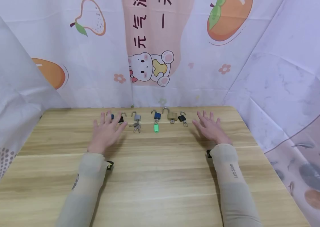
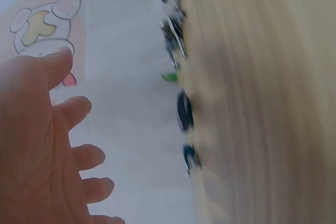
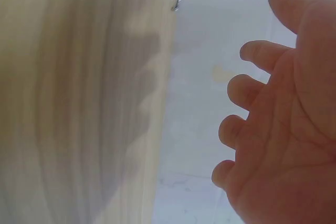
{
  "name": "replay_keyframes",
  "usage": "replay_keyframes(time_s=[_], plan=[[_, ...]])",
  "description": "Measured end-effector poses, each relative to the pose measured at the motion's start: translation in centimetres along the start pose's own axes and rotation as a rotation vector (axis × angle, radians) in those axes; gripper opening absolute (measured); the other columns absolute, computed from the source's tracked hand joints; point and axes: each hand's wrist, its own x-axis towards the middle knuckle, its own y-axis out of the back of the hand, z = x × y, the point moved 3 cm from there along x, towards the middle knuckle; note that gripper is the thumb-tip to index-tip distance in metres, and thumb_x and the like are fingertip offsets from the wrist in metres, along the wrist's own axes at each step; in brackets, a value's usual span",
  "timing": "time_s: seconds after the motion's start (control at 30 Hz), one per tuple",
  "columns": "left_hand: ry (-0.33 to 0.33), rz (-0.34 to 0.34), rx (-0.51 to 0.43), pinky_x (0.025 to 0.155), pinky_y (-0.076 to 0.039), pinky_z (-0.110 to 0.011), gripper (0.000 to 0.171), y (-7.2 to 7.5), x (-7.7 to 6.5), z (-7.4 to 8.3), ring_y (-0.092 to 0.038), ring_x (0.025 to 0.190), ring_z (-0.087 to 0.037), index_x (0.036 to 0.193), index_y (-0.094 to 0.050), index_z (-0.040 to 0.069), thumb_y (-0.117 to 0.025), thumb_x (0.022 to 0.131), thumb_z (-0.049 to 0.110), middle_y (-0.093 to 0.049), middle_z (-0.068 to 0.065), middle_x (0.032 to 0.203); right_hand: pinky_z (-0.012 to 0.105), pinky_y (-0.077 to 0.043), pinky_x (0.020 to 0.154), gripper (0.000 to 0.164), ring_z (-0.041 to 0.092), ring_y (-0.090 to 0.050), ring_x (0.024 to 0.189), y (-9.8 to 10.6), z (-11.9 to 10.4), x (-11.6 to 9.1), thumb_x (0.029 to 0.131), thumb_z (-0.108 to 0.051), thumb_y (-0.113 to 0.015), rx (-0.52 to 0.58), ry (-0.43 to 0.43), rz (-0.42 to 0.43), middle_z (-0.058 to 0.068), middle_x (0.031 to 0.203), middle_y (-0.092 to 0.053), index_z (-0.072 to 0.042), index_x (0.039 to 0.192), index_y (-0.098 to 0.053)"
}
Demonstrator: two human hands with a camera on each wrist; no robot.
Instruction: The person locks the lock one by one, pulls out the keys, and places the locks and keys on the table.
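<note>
Now, across the wooden table (image 1: 160, 179), the left hand (image 1: 104, 134) and right hand (image 1: 211, 129) hover well apart, fingers spread, gripping nothing. Between them, near the far edge, lies a brass padlock (image 1: 172, 116), shackle open, beside a blue padlock (image 1: 157, 116); further left, a silver padlock (image 1: 137, 118), keys (image 1: 137, 128) just below it.

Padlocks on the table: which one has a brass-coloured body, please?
The brass padlock, second from the right, between a blue one and a black one. It alone has that colour.
</note>
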Motion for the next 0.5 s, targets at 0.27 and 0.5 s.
replay_keyframes(time_s=[0.27,0.5], plan=[[-0.039,0.015,-0.046,0.115,0.002,-0.072,0.071,-0.5,2.5,4.0,0.007,0.151,-0.046,0.164,-0.011,0.027,-0.020,0.105,0.065,-0.001,-0.021,0.167,0.061,0.022,0.113,0.072,0.041,0.019,0.149,0.1,-2.2,1.9,0.109,-0.049,-0.037,0.111,0.096,0.033,0.019,0.166,0.004,-0.009,0.163,-0.011],[-0.133,0.043,-0.131,0.120,-0.003,-0.063,0.073,-1.6,4.1,8.6,-0.005,0.153,-0.041,0.164,-0.016,0.024,-0.021,0.104,0.066,-0.011,-0.018,0.167,0.060,0.000,0.121,0.066,0.046,-0.003,0.151,-1.2,-4.7,4.3,0.107,-0.027,-0.053,0.053,0.173,0.028,0.025,0.165,-0.013,-0.003,0.160,-0.022]])
